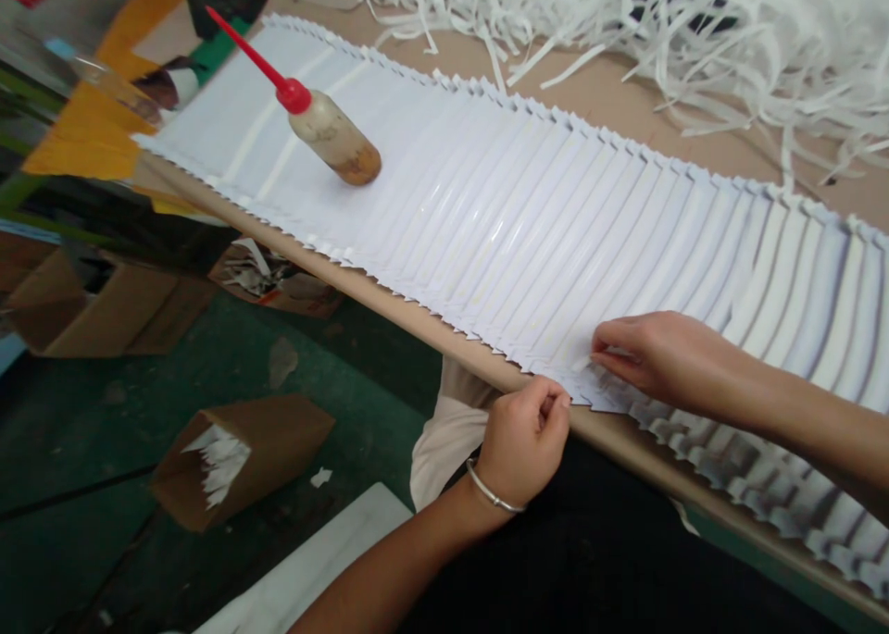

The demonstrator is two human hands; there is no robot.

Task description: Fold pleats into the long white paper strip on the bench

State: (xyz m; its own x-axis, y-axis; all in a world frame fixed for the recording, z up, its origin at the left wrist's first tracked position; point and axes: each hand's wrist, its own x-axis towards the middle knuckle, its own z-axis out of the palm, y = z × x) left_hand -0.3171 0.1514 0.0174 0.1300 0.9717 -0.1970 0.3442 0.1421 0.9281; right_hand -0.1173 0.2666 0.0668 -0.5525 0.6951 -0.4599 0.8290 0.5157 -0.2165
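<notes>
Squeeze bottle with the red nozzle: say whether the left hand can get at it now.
Probably yes: only the fanned white paper sheets lie between the left hand and the squeeze bottle, though it's a long reach.

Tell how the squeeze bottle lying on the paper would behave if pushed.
The squeeze bottle lies sideways on the fanned paper sheets, so its round body would probably roll. Its thin red nozzle looks easily bent. It probably feels light.

We're in a paper-goods workshop, by the look of it: our long bench carries fanned white paper sheets, a glue bottle and heaped white paper strips. Below, on the green-painted floor, lie cardboard boxes stuffed with paper offcuts.
</notes>
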